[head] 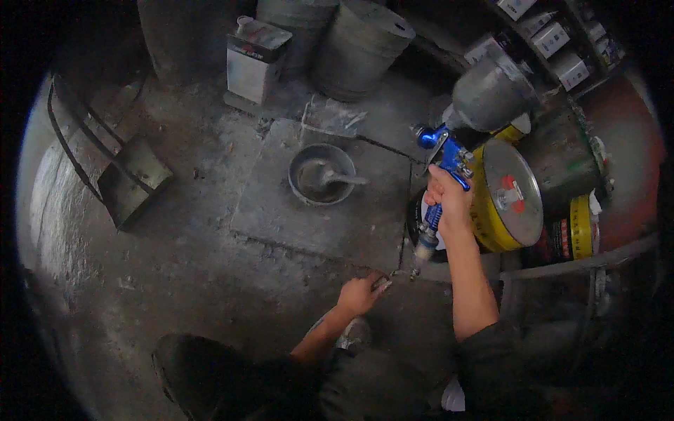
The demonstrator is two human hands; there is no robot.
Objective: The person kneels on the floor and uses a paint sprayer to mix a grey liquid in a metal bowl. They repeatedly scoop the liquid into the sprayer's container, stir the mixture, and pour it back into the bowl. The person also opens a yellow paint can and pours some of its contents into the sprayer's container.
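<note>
My right hand point(446, 202) grips the handle of a blue spray gun point(447, 150). A grey gravity cup point(492, 94) sits on top of the gun, and its nozzle points to the left. At the bottom of the handle there is a pale fitting point(425, 246). Lower and to the left, my left hand point(358, 296) has its fingers curled around a small light-coloured object point(382, 284), too blurred to name. On the floor ahead stands a grey bowl point(295, 192) with a pale-handled scoop or ladle point(342, 179) resting in it.
A long-handled dustpan point(134, 181) stands at left. Behind the bowl are a rectangular metal can point(247, 68), drums point(358, 52) and a wire-framed tray point(331, 118). Yellow-banded pails point(513, 194) stand close to my right hand. Shelves point(558, 52) hold several boxes or cans.
</note>
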